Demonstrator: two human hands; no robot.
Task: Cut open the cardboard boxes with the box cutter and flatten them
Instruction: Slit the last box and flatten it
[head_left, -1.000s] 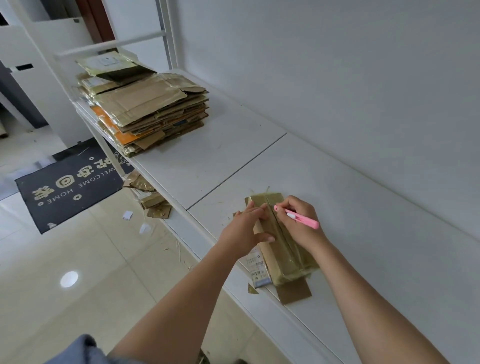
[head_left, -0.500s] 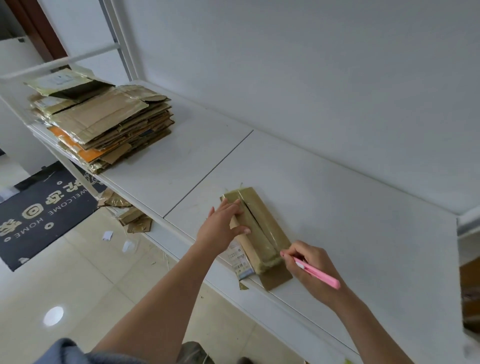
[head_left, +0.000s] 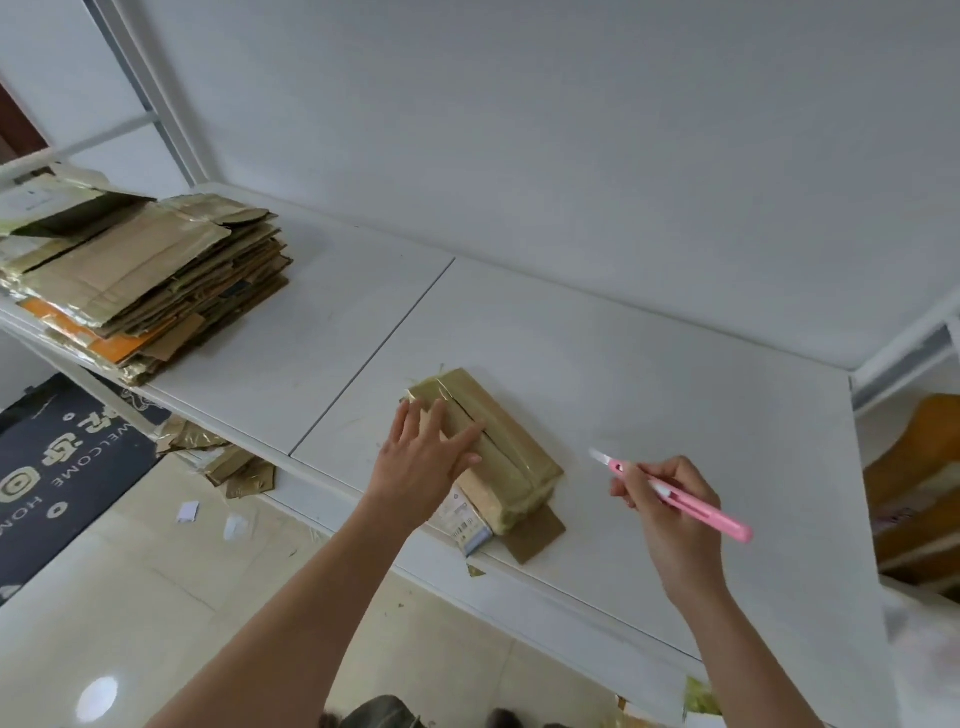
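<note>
Half the box (head_left: 498, 457) under hands (head_left: 423, 462).

The cardboard box (head_left: 488, 447) at about 6 o'clock is matt brown board wrapped in glossy, yellowish clear tape, with a smooth printed paper label (head_left: 465, 519) on its near end. The box cutter (head_left: 675, 493) at 4 o'clock is smooth pink plastic with a pale blade tip. The shelf (head_left: 649, 415) is painted white — matt, faintly scuffed. At 10 o'clock the stack of flattened boxes (head_left: 140, 286) shows rough corrugated edges and shiny taped faces. The floor tiles (head_left: 104, 597) at 8 o'clock are glossy — the doormat (head_left: 57, 478) looks coarse and dull.
</note>
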